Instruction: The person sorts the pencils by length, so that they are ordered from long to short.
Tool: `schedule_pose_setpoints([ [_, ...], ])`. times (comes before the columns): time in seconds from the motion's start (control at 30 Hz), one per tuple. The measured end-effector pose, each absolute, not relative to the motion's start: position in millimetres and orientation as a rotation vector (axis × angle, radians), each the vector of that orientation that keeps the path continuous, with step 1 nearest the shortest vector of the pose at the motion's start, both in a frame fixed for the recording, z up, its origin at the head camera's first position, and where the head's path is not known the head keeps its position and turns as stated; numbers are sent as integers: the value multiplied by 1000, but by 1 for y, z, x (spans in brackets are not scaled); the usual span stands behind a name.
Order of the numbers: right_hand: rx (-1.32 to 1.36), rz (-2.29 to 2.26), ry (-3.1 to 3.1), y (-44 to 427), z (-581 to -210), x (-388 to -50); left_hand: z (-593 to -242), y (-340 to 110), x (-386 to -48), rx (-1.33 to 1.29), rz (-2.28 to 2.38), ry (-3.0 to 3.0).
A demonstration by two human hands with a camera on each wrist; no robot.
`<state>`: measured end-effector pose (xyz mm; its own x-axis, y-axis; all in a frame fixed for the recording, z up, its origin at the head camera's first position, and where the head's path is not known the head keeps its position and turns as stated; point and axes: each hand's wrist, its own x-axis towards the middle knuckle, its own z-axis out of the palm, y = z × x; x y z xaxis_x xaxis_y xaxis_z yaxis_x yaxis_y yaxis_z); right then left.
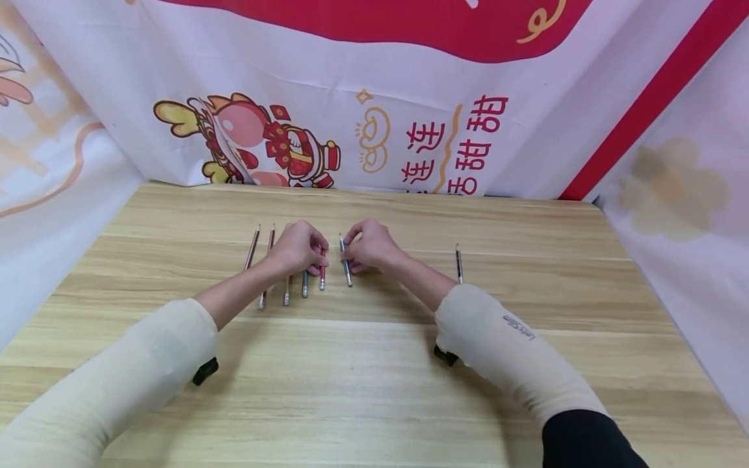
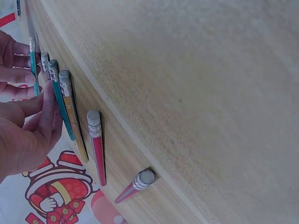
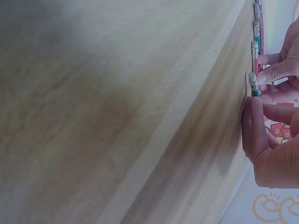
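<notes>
My left hand (image 1: 301,247) pinches a red pencil (image 1: 322,278) between thumb and fingers; its eraser end points toward me. Just to the right, my right hand (image 1: 371,246) holds a blue-green pencil (image 1: 345,263), slightly tilted, with its tip pointing away. In the right wrist view, the fingers of both hands are close together around these two pencils. Left of the red pencil lie a green pencil (image 2: 60,95), a yellow pencil (image 2: 72,112) and two dark red pencils, one (image 2: 96,149) beside the other (image 2: 133,186). My left forearm partly covers this row.
A dark pencil (image 1: 459,260) lies apart on the right, beyond my right forearm. The wooden table (image 1: 351,390) ends at a printed cloth (image 1: 328,71) at the back. Cloth walls also stand at the left and right sides.
</notes>
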<state>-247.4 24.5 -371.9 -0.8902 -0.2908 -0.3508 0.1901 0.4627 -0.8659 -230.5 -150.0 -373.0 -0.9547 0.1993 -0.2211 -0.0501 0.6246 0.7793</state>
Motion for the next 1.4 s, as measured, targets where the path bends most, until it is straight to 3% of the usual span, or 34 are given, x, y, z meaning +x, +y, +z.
schedule_pose_setpoints([
  [1.4,-225,-1295,2400,14,-382,-249,-372,-149,-232,113,1203,2566],
])
